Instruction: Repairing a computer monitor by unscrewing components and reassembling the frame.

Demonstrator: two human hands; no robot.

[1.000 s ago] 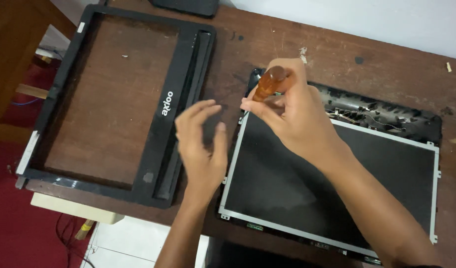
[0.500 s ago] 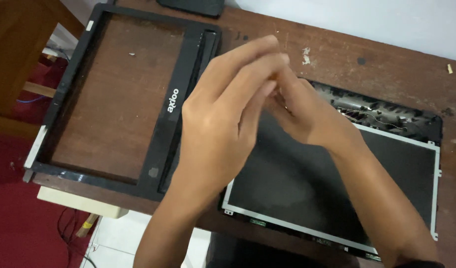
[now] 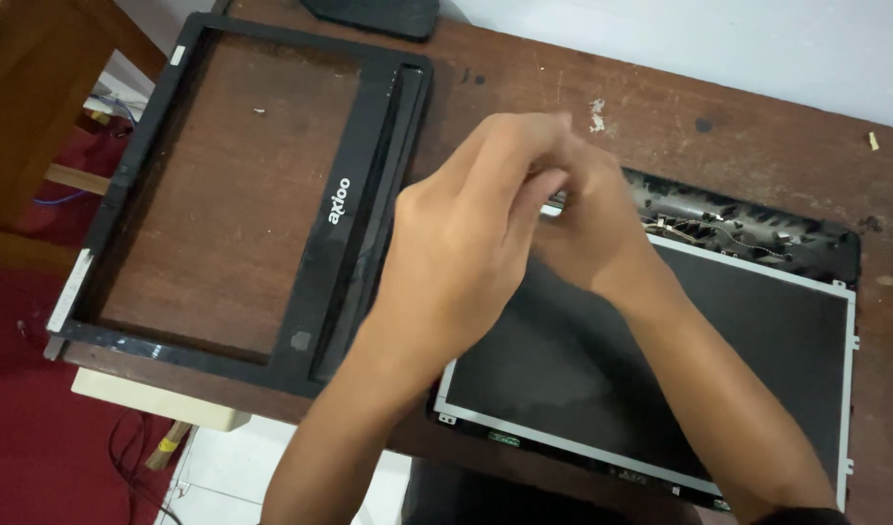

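Observation:
My left hand (image 3: 466, 243) and my right hand (image 3: 594, 243) are pressed together above the top left corner of a dark laptop screen panel (image 3: 660, 369) with a thin silver rim. The left hand's bent fingers lie over the right hand's fingers and hide whatever is between them. A small pale metal sliver (image 3: 553, 206) shows between the two hands. The panel lies in a black back cover (image 3: 757, 228), where wires and hinge parts show along the far edge. No screwdriver can be seen.
A black screen bezel (image 3: 359, 224) lies flat to the left on the brown wooden table (image 3: 719, 107). A dark flat object (image 3: 378, 15) sits at the far edge. Wooden furniture (image 3: 29, 97), red floor covering (image 3: 19, 437) and white tiles (image 3: 213, 476) lie beyond the table's left side.
One second ago my right hand held an orange-handled screwdriver in plain sight, with the left hand lower and open. The left hand has risen and closed over the right, hiding the tool.

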